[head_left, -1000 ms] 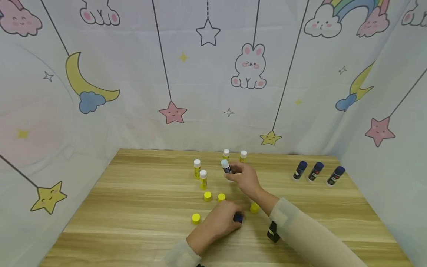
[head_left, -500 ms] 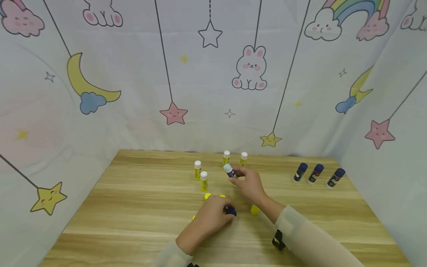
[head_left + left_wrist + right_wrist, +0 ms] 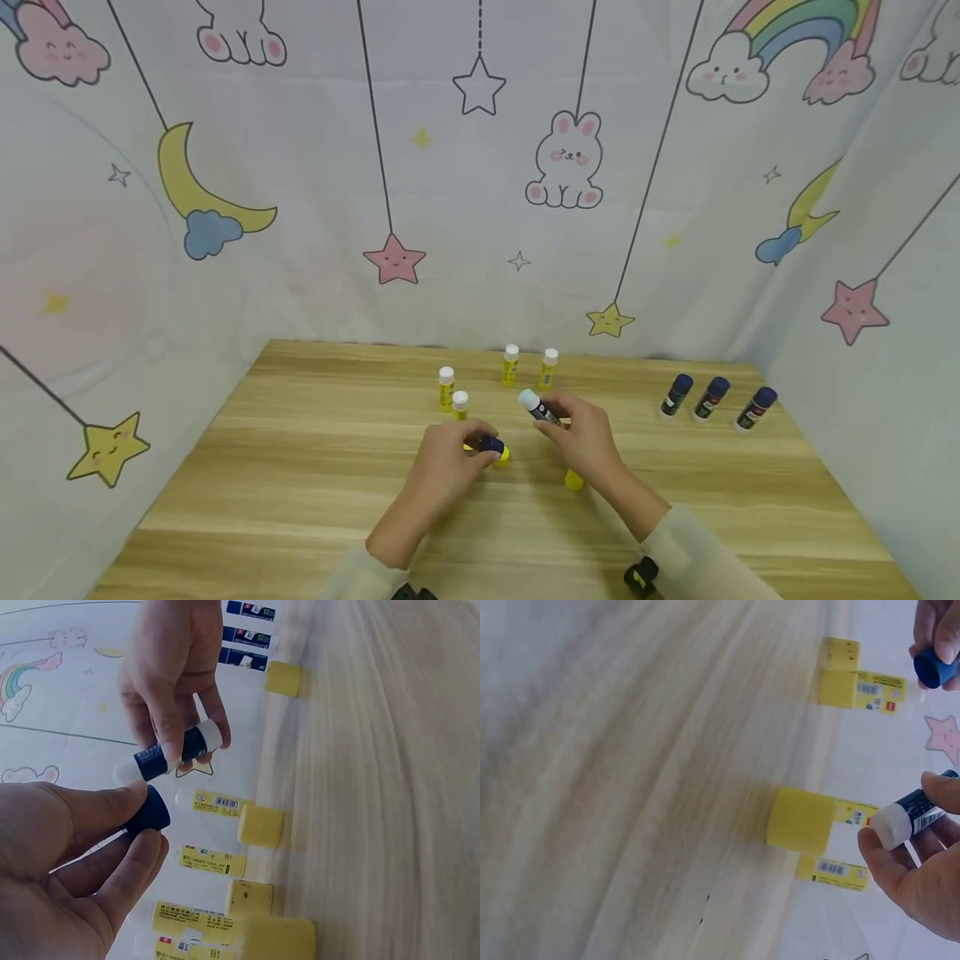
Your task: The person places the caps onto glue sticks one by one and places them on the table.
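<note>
My left hand (image 3: 442, 467) pinches a dark blue cap (image 3: 491, 444) between thumb and fingers; in the left wrist view the cap (image 3: 150, 812) is tilted. My right hand (image 3: 588, 437) grips an uncapped dark blue glue stick (image 3: 542, 408), its pale end tipped up and left. In the right wrist view, the fingers surround the glue stick's (image 3: 909, 815) label and white base. Cap and stick are apart. Below the hands, a yellow cap (image 3: 501, 457) shows beside the left fingers, and another yellow cap (image 3: 573, 480) is near the right wrist. The left hand hides other yellow caps in the head view.
Several uncapped yellow glue sticks (image 3: 510, 367) stand upright beyond the hands, toward the back of the wooden table (image 3: 315, 467). Three capped dark blue glue sticks (image 3: 710, 398) stand in a row at the back right. A patterned cloth (image 3: 465, 192) hangs behind the table.
My left hand has lifted the blue cap and carried it left and away from me. The right hand has drawn the glue stick slightly right and nearer.
</note>
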{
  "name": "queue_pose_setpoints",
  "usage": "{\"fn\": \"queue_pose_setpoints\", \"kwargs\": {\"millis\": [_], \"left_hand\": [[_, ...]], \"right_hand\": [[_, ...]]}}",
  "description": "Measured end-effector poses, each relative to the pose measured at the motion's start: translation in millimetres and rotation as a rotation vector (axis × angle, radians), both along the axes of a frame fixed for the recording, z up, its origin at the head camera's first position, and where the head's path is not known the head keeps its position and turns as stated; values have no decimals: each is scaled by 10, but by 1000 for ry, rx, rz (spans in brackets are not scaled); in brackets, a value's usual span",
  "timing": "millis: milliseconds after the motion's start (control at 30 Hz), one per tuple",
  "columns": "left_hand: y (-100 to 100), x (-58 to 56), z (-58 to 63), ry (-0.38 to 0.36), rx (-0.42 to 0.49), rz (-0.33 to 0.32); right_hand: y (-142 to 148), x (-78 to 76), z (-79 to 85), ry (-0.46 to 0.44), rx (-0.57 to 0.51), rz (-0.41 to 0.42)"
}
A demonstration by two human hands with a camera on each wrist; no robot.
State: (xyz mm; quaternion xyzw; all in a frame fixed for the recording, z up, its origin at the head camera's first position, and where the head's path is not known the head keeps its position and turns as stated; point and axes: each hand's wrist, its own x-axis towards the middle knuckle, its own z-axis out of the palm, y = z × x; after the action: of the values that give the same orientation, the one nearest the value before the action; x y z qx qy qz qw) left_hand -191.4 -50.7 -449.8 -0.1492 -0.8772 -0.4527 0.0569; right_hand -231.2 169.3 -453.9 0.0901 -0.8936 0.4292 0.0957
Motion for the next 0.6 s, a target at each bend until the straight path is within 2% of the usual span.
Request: {"fn": "queue_pose_setpoints", "kwargs": {"millis": [100, 267, 600], "left_hand": [[-34, -20, -2, -27, 48, 43], [-82, -51, -9, -65, 148, 97], [-199, -114, 1, -113, 207, 146]], "right_hand": [[15, 49, 22, 6, 22, -18], [26, 117, 33, 44, 120, -34], [107, 212, 45, 84, 196, -69]]}}
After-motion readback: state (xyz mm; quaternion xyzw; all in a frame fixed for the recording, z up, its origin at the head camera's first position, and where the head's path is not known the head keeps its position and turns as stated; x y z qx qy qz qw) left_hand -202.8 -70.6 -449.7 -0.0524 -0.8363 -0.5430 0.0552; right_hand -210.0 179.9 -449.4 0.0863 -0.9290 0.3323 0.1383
